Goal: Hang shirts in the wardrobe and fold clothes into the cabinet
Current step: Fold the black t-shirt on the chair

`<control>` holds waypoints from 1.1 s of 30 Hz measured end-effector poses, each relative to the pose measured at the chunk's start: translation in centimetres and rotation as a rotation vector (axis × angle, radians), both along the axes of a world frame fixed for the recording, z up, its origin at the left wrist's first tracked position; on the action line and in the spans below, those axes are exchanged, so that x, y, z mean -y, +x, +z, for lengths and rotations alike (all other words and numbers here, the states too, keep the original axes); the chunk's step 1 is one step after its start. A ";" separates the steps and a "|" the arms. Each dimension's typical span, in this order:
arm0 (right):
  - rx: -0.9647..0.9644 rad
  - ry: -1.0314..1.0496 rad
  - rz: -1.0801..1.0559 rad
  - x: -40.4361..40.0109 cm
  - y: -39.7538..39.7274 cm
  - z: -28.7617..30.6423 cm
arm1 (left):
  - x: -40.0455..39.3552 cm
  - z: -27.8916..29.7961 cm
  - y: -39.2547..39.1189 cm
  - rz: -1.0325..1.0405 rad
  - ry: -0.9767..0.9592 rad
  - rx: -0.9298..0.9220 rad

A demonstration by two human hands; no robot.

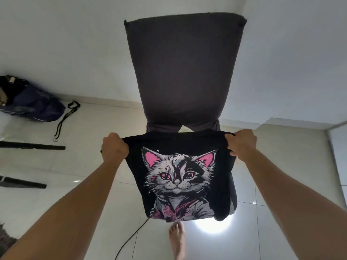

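A black T-shirt (180,143) with a pink, grey and white cat print hangs in the air in front of me, print facing me. My left hand (114,148) grips its upper left corner and my right hand (242,144) grips its upper right corner, stretching the top edge taut. The shirt's lower part hangs folded up, ending above the floor. Behind it stands a tall cabinet draped in dark grey fabric (184,72), against the white wall.
A dark blue bag (35,104) with a black strap (65,117) lies on the tiled floor at the left. Two black bars (32,147) jut in from the left edge. A black cable (131,239) runs over the tiles near my bare foot (177,241).
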State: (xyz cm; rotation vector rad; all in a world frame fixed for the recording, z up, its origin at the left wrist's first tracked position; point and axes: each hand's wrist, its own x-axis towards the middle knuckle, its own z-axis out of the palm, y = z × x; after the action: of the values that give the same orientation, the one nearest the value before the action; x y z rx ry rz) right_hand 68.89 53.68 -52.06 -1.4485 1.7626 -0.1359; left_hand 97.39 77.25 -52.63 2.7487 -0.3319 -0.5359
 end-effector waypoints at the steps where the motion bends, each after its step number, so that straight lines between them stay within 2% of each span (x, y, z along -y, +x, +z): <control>1: 0.005 -0.025 -0.020 1.3 1.2 -2.2 | 1.4 -1.9 0.8 0.005 0.003 -0.018; 5: 0.026 -0.063 -0.001 5.0 4.0 -9.4 | 5.1 -7.6 2.8 0.025 0.013 -0.037; 10: -0.048 -0.090 -0.133 7.4 6.7 -17.6 | 8.1 -14.7 4.5 0.032 0.083 -0.031; 16: -0.158 -0.127 -0.069 6.7 8.1 -21.0 | 8.9 -19.7 5.1 -0.012 0.156 -0.071; 19: -0.099 -0.146 0.017 5.7 8.3 -21.1 | 9.2 -20.9 3.9 -0.085 0.189 -0.109; 22: 0.046 -0.155 0.146 3.8 7.7 -21.3 | 8.7 -21.3 1.2 -0.280 0.137 0.064; 25: -0.038 -0.312 0.285 -0.6 6.2 -21.8 | 7.2 -21.7 -2.4 -0.678 -0.001 0.244; 27: -0.136 -0.324 0.317 -4.6 4.3 -21.8 | 6.5 -21.6 -4.6 -0.905 0.064 0.199; 29: -0.230 -0.231 0.359 -8.4 1.6 -21.7 | 6.1 -21.7 -6.7 -1.028 0.205 0.097; 33: -0.355 -0.099 0.512 -12.1 -3.2 -22.1 | 6.0 -21.9 -8.0 -0.997 0.324 -0.043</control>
State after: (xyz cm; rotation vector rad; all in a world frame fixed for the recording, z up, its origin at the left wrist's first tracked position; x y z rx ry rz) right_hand 65.68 65.74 -74.16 -2.0459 1.6050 0.3239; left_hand 89.39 71.22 -74.53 2.6765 -1.7630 -0.9263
